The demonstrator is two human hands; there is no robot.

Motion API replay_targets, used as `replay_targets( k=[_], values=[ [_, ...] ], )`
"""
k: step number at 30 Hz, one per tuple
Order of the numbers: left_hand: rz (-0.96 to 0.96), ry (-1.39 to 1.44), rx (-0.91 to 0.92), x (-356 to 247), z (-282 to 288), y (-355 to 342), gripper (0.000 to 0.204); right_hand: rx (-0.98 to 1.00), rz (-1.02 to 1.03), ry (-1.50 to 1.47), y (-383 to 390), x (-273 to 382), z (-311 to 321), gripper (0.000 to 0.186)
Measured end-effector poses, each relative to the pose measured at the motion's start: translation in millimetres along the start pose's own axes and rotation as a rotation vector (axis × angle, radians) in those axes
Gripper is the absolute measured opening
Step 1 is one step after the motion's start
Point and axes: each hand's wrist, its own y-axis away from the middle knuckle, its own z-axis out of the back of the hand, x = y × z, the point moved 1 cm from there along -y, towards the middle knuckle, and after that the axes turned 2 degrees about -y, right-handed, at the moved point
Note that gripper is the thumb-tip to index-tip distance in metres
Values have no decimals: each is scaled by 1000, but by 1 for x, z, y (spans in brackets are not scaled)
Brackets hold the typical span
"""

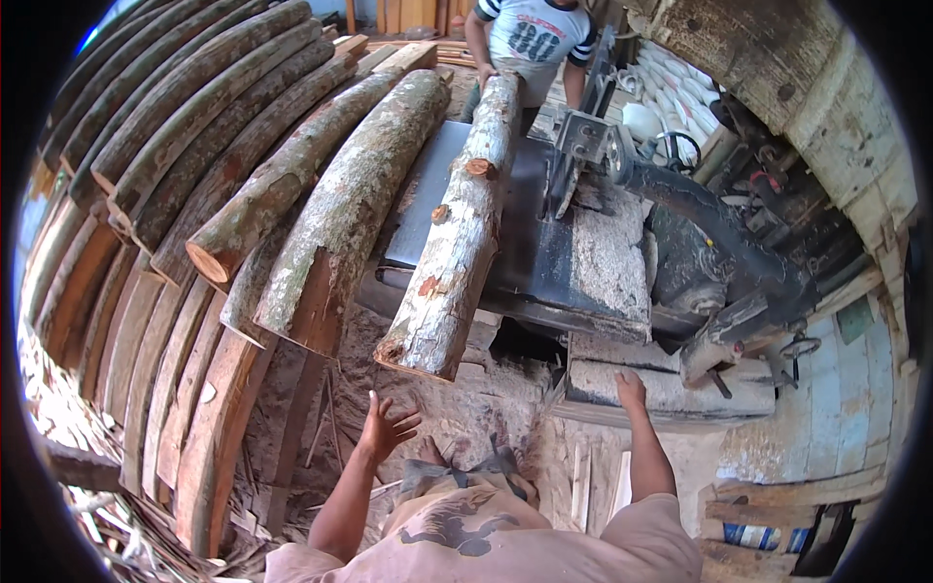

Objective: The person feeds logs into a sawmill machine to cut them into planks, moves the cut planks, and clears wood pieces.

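A long bark-covered log (457, 233) lies lengthwise on the dark saw table (539, 243), its cut near end hanging over the table's edge. My left hand (387, 428) is open with fingers spread, held in the air just below and short of that near end, touching nothing. My right hand (630, 391) reaches forward and rests near the dusty ledge under the table. At the far end a person in a white striped shirt (533, 39) has a hand on the log's far end (498, 83).
A stack of thick logs (243, 165) and curved slabs (165, 369) fills the left side. The band saw's dark frame (709, 233) and guard stand at right, against a rough wall. Sawdust and wood scraps cover the floor by my feet (466, 462).
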Motion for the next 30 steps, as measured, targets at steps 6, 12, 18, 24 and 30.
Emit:
replay_targets(
  k=[6, 12, 18, 24, 30],
  values=[
    [-159, 79, -435, 34, 53, 22, 83, -258, -173, 880, -91, -111, 148, 59],
    [-234, -64, -377, 50, -47, 26, 74, 165, -114, 757, -141, -220, 159, 40],
    [-213, -118, -282, 65, -89, 25, 70, -108, -284, 664, -41, -202, 200, 49],
    [-883, -439, -818, 40, -81, -2, 91, -189, -254, 236, 30, -214, 159, 69],
    [-1342, -1280, -786, -32, -91, 13, 130, -383, -349, -256, 128, -176, 62, 66]
  ],
)
